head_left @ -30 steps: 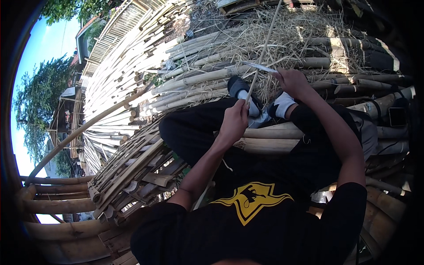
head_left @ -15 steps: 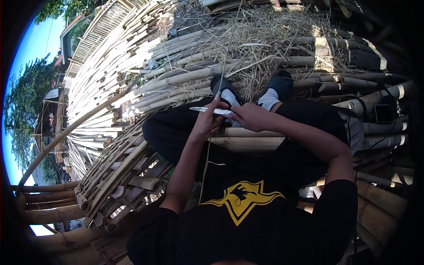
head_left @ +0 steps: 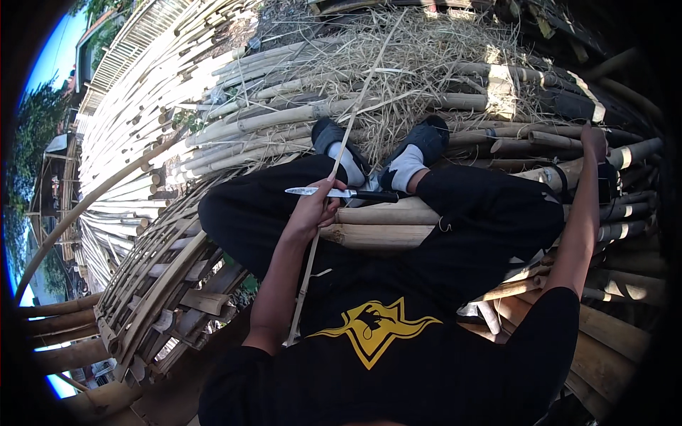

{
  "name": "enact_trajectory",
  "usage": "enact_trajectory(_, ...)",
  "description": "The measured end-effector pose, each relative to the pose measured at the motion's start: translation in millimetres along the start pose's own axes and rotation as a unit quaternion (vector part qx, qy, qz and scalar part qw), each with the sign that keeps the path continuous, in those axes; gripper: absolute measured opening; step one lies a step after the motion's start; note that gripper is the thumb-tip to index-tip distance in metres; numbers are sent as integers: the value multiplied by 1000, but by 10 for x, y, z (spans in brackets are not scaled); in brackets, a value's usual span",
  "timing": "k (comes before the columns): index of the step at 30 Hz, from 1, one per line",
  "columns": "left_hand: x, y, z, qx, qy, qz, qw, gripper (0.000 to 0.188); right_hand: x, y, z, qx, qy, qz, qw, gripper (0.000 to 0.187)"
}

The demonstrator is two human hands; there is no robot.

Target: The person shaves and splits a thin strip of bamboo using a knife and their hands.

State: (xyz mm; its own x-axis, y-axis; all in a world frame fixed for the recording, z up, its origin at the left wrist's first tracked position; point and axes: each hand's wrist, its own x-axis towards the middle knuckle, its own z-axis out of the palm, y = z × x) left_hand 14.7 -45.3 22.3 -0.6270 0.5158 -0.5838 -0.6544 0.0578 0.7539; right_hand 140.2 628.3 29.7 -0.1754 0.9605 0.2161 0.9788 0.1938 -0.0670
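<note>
My left hand [head_left: 312,209] is closed in front of my lap, with a small knife [head_left: 376,197] and a long thin bamboo strip [head_left: 361,99] in its grip. The knife's black handle points right and its bare blade left, across the strip. From the straw beyond my feet, the strip runs down through my hand to beside my shirt. Far to the right, my right hand [head_left: 595,142] is stretched out at the bamboo poles [head_left: 636,153], away from the knife. Its fingers are too small and dark to show whether they hold anything.
A heap of straw-like shavings [head_left: 412,78] lies past my sandalled feet. Split bamboo pieces [head_left: 202,302] form a slatted stack at left, with a long curved pole [head_left: 99,199] rising beside it. Many bamboo poles [head_left: 249,126] cover the ground. A cut bamboo piece [head_left: 383,236] lies between my legs.
My right hand has let go of the knife and swung far right to the poles. The knife now rests in my left hand together with the strip. My view has shifted slightly.
</note>
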Motion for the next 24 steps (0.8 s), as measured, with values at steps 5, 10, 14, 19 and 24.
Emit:
enact_trajectory(5,-10,-42,-41,1,10,9,1000,33,-159,1066,596,-145,-30,202,968,73)
enact_trajectory(10,56,-105,-94,-27,3,9,1000,32,-114,1353,737,-100,-84,204,970,77)
enact_trajectory(14,93,-129,-116,-29,18,3,999,31,-9,1427,770,-90,-107,195,971,80)
enact_trajectory(19,104,-129,-64,-23,28,-7,999,30,185,1440,805,-86,-133,169,973,85)
enact_trajectory(24,146,-140,-63,-25,18,-6,1000,31,266,1297,801,-75,-156,146,974,89)
